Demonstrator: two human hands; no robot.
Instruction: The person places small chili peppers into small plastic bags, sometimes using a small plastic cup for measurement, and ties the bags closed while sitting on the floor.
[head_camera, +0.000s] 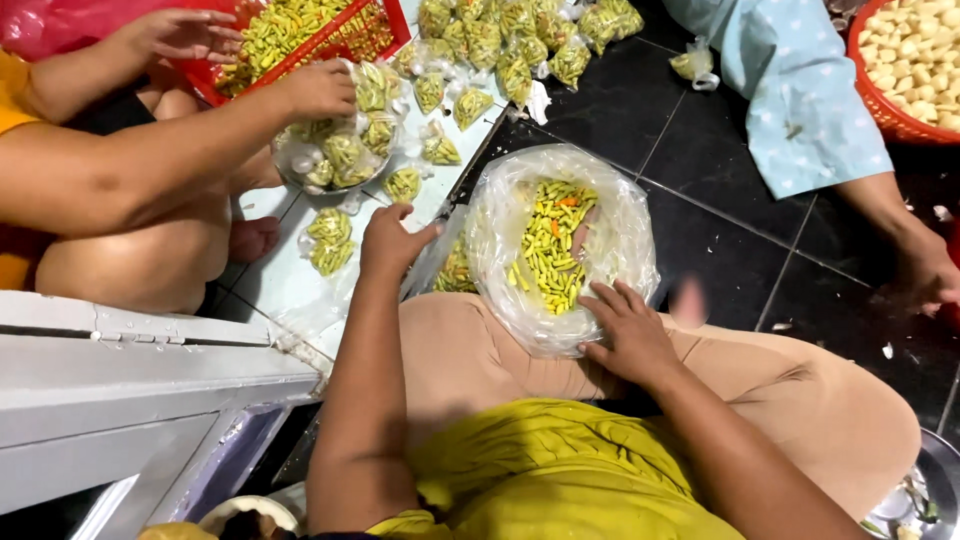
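A big clear plastic bag (610, 220) lies open on my lap, partly filled with yellow, green and orange stick snacks (550, 245). My right hand (625, 325) rests flat on the bag's near edge, fingers spread. My left hand (392, 240) reaches forward over the pale floor sheet (275, 280), fingers apart, close to a small filled snack packet (455, 270) and holding nothing I can make out.
Several small filled packets (330, 240) lie on the sheet and in a metal bowl (335, 160). A person at left has a hand (318, 88) in the bowl beside a red basket (300, 35). Another person's arm (900, 230) and red basket (905, 60) are at right. A grey ledge (150, 350) is at left.
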